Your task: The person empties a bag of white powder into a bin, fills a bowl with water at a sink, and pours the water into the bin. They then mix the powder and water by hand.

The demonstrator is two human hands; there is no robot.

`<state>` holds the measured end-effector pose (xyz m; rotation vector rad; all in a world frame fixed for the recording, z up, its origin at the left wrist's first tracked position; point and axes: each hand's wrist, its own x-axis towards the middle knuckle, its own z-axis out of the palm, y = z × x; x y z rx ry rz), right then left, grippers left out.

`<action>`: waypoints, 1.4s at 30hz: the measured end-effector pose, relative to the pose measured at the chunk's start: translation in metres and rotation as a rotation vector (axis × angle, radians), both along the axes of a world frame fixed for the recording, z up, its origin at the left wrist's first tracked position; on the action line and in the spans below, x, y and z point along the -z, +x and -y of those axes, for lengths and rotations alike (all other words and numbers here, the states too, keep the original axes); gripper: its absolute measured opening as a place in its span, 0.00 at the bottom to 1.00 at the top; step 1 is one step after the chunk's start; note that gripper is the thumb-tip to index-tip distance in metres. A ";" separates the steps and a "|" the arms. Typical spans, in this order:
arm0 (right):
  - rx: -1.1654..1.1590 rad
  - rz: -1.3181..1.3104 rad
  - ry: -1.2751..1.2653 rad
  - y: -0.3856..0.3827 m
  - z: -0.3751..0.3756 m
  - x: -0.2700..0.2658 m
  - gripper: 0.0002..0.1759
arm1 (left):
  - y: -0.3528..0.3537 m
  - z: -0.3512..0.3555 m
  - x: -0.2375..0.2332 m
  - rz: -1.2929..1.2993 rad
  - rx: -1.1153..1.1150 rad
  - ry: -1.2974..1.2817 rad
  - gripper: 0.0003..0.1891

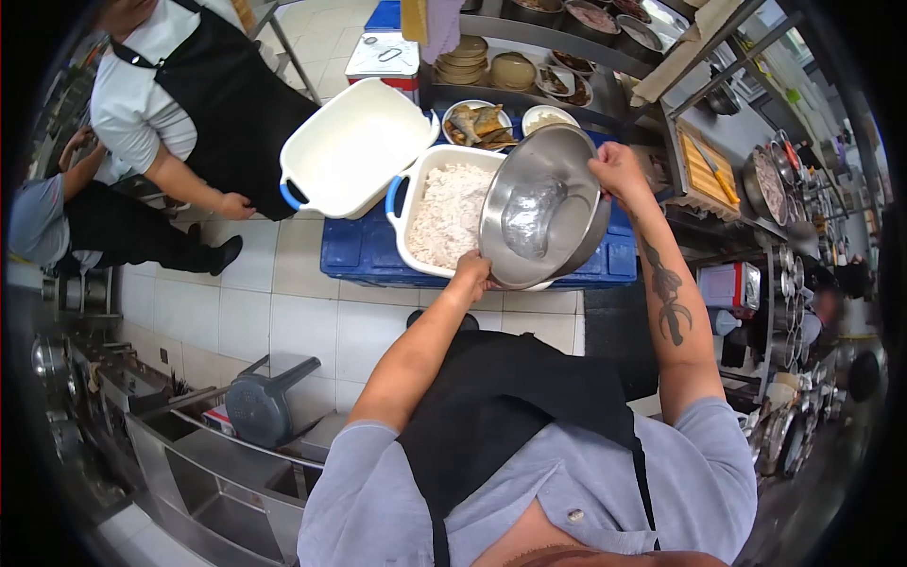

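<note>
left hand, right hand grip opposite rims of tilted round steel bowl; white rectangular plastic tub left, nearer left hand.

The steel bowl hides part of the filled white tub; the top edge crops a co-worker's head.
</note>
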<state>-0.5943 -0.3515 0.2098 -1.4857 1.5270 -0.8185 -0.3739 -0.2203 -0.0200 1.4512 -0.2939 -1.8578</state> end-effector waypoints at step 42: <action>0.674 0.549 0.395 -0.249 -0.044 0.153 0.16 | -0.120 0.060 -0.048 0.019 0.442 -0.081 0.30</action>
